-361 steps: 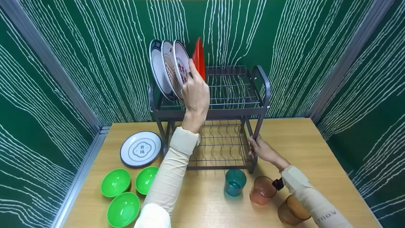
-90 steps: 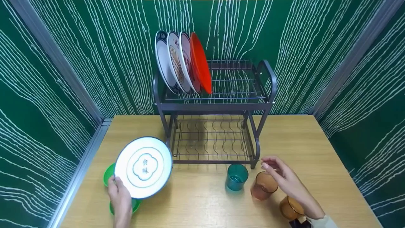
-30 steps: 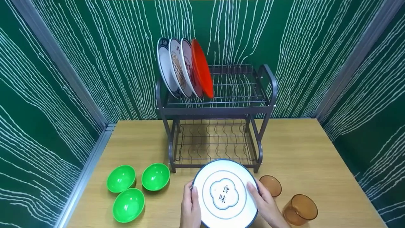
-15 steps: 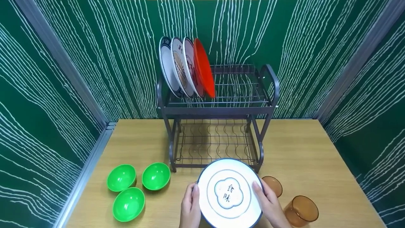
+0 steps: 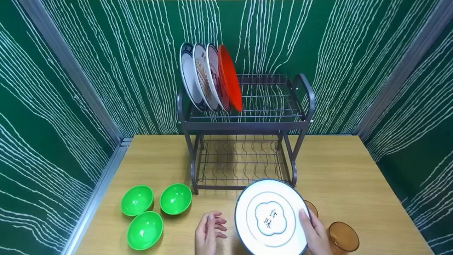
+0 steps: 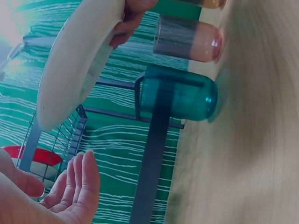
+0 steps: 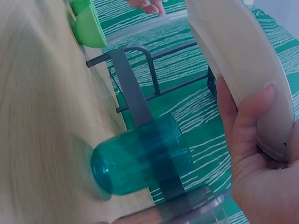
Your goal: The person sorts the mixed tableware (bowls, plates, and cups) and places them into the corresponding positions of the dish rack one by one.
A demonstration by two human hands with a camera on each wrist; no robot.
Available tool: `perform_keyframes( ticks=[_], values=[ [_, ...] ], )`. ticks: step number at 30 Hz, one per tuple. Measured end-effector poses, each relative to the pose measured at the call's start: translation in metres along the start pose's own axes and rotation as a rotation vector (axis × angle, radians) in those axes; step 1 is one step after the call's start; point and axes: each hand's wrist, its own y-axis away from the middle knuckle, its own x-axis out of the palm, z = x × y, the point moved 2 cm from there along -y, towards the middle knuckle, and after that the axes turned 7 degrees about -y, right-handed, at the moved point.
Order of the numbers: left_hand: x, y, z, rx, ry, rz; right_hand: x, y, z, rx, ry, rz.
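A white plate with a blue rim (image 5: 272,216) and two printed characters is in my right hand (image 5: 315,232). The thumb lies on its face and the fingers are behind it, as the right wrist view shows (image 7: 254,135). To the plate's left is my left hand (image 5: 208,232), apart from it, fingers loosely bent and holding nothing. In the left wrist view that hand (image 6: 74,191) is below the plate's edge (image 6: 74,60). The dark metal dish rack (image 5: 244,125) stands behind, with three patterned plates (image 5: 203,78) and a red plate (image 5: 230,78) leaning in its upper tier.
Three green bowls (image 5: 145,230) stand on the table at the left. A teal glass (image 7: 140,156), hidden by the plate in the head view, stands near the rack. A pinkish-brown glass (image 5: 312,209) and an amber glass (image 5: 343,236) are at the right.
The white plate was lifted from the table by the left hand, then held in both hands. Now the left hand has let go, and the right hand has shifted the plate slightly right.
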Motion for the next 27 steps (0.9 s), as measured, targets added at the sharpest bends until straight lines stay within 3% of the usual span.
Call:
perform_keyframes(
  ticks=[5,11,16,21,27],
  values=[
    [-0.004,0.000,0.004,-0.218,-0.072,-0.036,-0.009,0.003,0.000,0.177,-0.032,-0.049],
    [-0.005,-0.002,0.004,-0.229,-0.091,-0.105,-0.024,0.005,0.003,0.413,-0.101,-0.070],
    [0.000,-0.007,0.001,-0.209,-0.088,-0.124,-0.026,-0.001,0.008,0.346,-0.021,-0.042],
    [0.009,-0.009,-0.003,-0.179,-0.049,-0.072,-0.016,-0.004,0.009,0.220,-0.027,-0.009],
    [0.019,-0.008,-0.010,-0.089,0.023,-0.020,-0.004,-0.008,0.012,0.053,0.017,0.047]
  ],
)
